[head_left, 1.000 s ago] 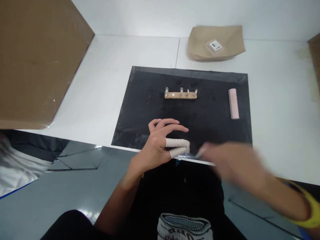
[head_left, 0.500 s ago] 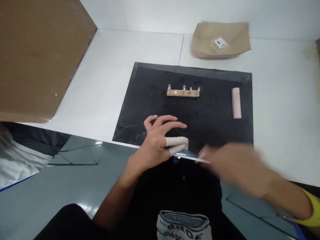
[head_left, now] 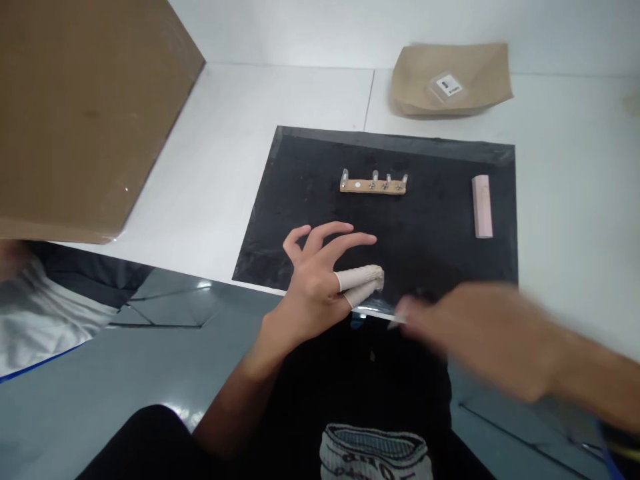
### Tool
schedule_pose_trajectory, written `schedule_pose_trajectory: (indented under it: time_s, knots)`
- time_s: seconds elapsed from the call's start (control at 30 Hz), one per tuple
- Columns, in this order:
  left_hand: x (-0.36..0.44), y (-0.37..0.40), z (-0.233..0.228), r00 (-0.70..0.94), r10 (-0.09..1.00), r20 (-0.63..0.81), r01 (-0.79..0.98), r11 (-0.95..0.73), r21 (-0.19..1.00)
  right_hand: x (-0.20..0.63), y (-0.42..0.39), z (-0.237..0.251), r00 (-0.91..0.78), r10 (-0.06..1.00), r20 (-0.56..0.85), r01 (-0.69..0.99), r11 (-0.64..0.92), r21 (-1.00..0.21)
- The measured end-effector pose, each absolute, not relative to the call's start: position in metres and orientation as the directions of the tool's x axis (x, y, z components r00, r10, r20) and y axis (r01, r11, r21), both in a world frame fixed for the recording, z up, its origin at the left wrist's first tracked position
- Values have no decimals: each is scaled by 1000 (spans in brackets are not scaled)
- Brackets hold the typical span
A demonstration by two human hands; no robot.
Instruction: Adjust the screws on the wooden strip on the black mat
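My left hand point(head_left: 320, 283) is over the front edge of the black mat point(head_left: 430, 247). White finger cots cover its thumb and index finger, which pinch a small clear piece point(head_left: 381, 280); its exact kind is too small to tell. The other fingers are spread above the mat. To the right, my right hand point(head_left: 480, 327) is smeared by motion near the mat's front edge. A pale tip shows at its fingers, too blurred to name. Farther back on the mat lies a narrow tan strip point(head_left: 365, 187) bearing several small upright clear pieces with metal bits at their bases.
A pink block point(head_left: 483, 207) lies at the mat's right side. Behind the mat, a brown paper tray point(head_left: 480, 73) holds a small clear labelled box point(head_left: 447, 87). A large brown board point(head_left: 85, 120) stands at left, and part of another person point(head_left: 55, 307) shows below it.
The view has shifted slightly, so the table things appear a little farther right. My left hand keeps its pinch on the small clear piece. My right hand is blurred in both frames.
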State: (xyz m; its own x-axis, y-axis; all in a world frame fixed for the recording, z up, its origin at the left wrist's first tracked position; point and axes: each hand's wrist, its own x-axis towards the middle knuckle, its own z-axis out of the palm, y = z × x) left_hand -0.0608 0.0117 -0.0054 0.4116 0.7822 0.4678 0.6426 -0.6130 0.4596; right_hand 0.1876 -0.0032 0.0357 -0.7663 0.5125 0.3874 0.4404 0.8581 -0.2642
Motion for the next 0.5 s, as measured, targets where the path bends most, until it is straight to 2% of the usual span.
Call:
schedule_pose_trajectory:
  time_s: [0.1,0.3,0.4,0.5]
  knots:
    - [-59,11,-5,355,814,460,624,-573,532,183,-5,44,-767,431,476,387,902,-194]
    - [-56,9,-4,300,866,399,488,-499,716,182,-8,34,-719,444,535,456,882,-119]
    - [-54,9,-6,279,872,401,452,-488,747,184,-7,26,-690,467,553,511,856,-85]
    - [-53,8,-8,276,872,404,448,-489,749,185,-5,24,-699,419,579,491,870,-38]
